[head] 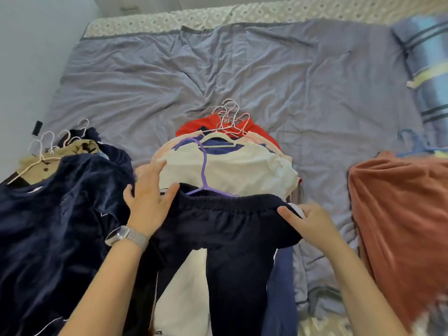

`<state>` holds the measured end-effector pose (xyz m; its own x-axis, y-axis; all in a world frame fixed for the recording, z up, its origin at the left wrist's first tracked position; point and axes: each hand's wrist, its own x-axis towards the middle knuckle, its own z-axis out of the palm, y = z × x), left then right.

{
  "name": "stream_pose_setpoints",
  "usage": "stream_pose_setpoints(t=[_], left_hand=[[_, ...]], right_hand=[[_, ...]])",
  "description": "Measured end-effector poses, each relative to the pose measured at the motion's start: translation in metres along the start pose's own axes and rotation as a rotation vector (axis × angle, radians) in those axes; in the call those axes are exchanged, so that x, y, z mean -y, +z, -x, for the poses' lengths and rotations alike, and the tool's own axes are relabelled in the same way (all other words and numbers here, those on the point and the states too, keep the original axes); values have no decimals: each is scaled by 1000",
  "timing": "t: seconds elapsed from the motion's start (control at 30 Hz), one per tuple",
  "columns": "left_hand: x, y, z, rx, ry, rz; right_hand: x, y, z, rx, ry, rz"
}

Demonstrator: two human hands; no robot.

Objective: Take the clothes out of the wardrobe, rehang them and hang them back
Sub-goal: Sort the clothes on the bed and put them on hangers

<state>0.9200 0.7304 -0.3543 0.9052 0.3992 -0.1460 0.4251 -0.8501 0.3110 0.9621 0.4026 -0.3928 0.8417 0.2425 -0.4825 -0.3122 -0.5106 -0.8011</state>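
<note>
Left hand (pixel 148 204): at 9 o'clock of the navy trousers (pixel 228 229), fingers spread flat on the waistband.
Right hand (pixel 312 223): at 3 o'clock, fingers pinching the waistband.
Purple hanger (pixel 203 166): at 12 o'clock, on the cream garment (pixel 242 170).

Bed (pixel 254 76) under rumpled grey-blue quilt, pale wall (pixel 29 40) at left, soft daylight
</note>
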Motion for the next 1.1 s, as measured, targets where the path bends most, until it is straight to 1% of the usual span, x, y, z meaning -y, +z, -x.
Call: stream_pose_setpoints(t=[0.03,0.07,0.1,0.13,0.23,0.37,0.43,0.5,0.53,0.6,0.67,0.77,1.0,1.1], left_hand=[[-5,-7,3,186,15,-28],[-10,-13,10,334,40,-17],[-15,-16,21,419,52,32],[-23,-23,39,440,74,106],[-35,-51,106,343,161,292],[-28,-100,198,292,341,323],[-26,-119,239,263,344,348],[-27,-135,277,193,346,389],[-27,-141,293,151,352,405],[-23,-153,323,76,363,406],[-17,-161,349,57,374,419],[-19,-172,384,51,417,431],[-75,-183,421,79,580,436],[-110,-185,438,63,625,427]], right_hand=[[-1,-5,20,2,-16,-20],[1,-10,41,-2,-33,-33],[3,-13,63,-21,-46,-43],[6,-16,86,-49,-55,-52],[15,-21,156,-167,-68,-77],[27,-17,250,-422,-75,-70],[35,-9,296,-557,-112,-112],[39,3,339,-680,-189,-75],[40,10,357,-714,-220,-43],[39,22,390,-712,-228,26],[36,29,419,-690,-207,85],[33,30,459,-719,-192,173],[13,2,533,-899,-137,86],[-2,-28,554,-924,-147,63]])
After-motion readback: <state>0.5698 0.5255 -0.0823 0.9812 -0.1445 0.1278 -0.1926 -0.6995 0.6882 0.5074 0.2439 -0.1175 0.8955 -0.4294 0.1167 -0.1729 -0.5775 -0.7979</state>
